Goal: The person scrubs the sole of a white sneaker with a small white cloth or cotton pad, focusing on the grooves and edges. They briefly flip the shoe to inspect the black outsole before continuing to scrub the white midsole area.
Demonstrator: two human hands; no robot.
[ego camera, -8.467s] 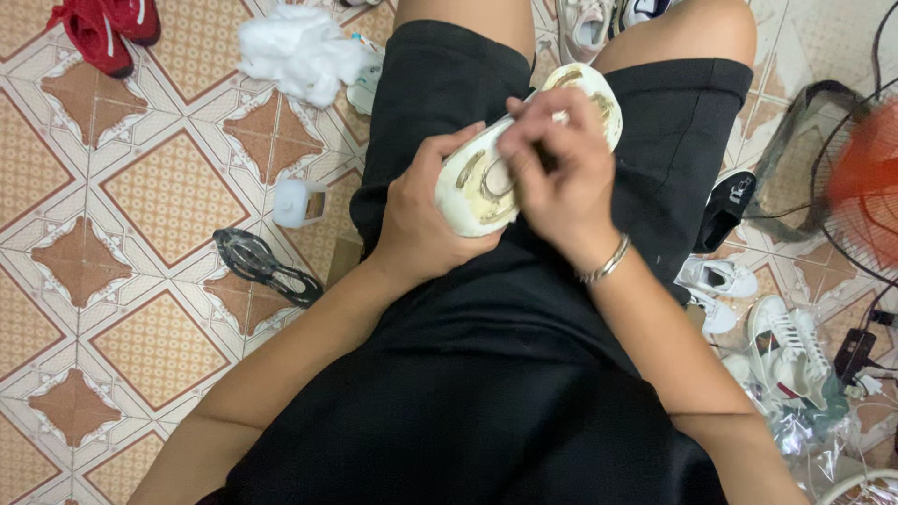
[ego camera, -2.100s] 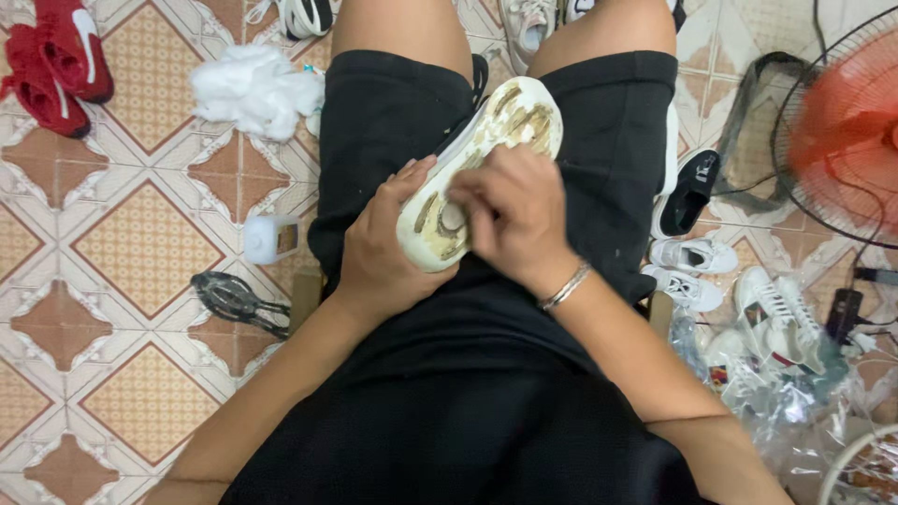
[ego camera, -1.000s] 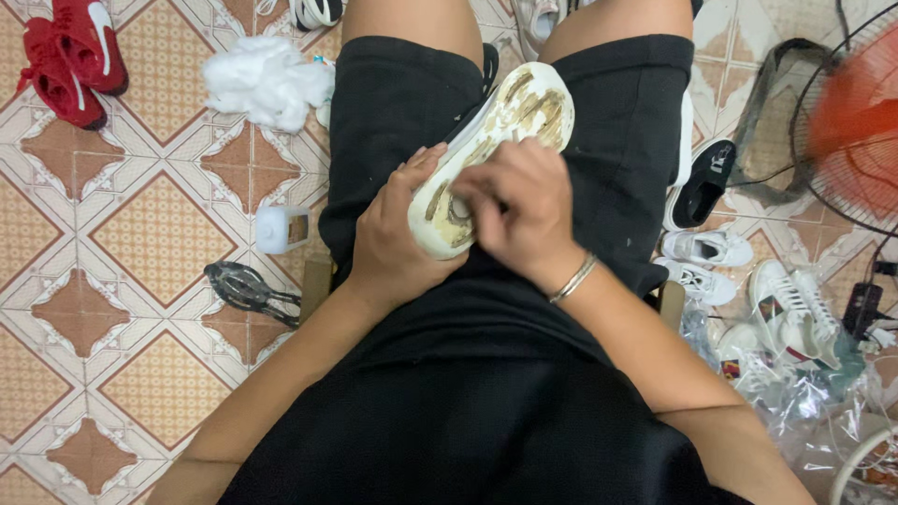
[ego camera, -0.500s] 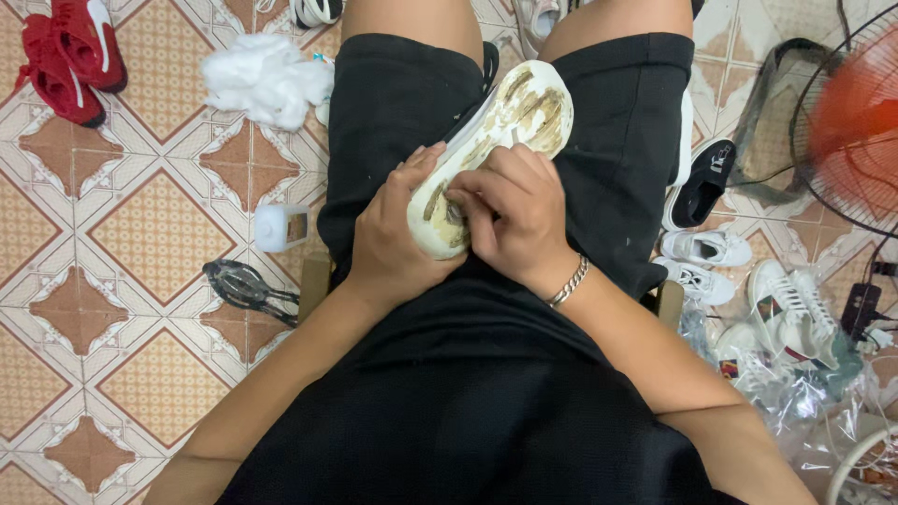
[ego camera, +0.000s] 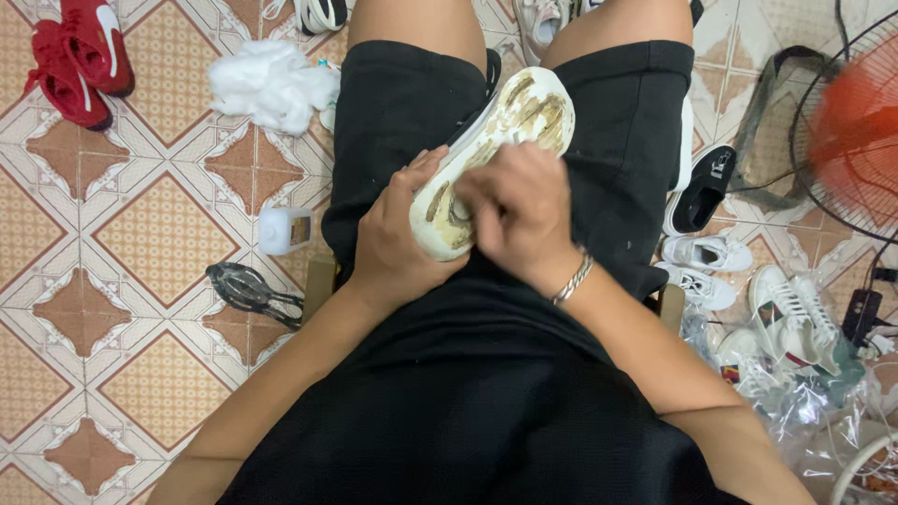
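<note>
**A:** ok so what's actually going on with the hands here?

**B:** The shoe (ego camera: 500, 140) lies sole-up across the person's lap, on the black shorts (ego camera: 402, 103), heel end near the body and toe pointing to the far side. The left hand (ego camera: 398, 238) cups the heel end from the left side, fingers wrapped around the edge, so it's closed on the shoe. The right hand (ego camera: 519, 210) is bunched into a loose fist pressed on the sole near the heel. It's blurry, so I can't tell if it's pinching anything.

**A:** sole looks rough lol

**B:** Yeah, it's cream with brown patches all over. There's a silver bracelet (ego camera: 572, 281) on the right wrist.

**A:** and the floor?

**B:** Patterned tiles. On the left there's a small white bottle (ego camera: 283, 231) with a dark insole (ego camera: 248, 290) just near of it, a white wad of stuffing (ego camera: 267, 84) further off, and red shoes (ego camera: 79, 56) at the far left. On the right there are white sneakers (ego camera: 739, 290) and a fan (ego camera: 856, 131) with red blades.
</note>
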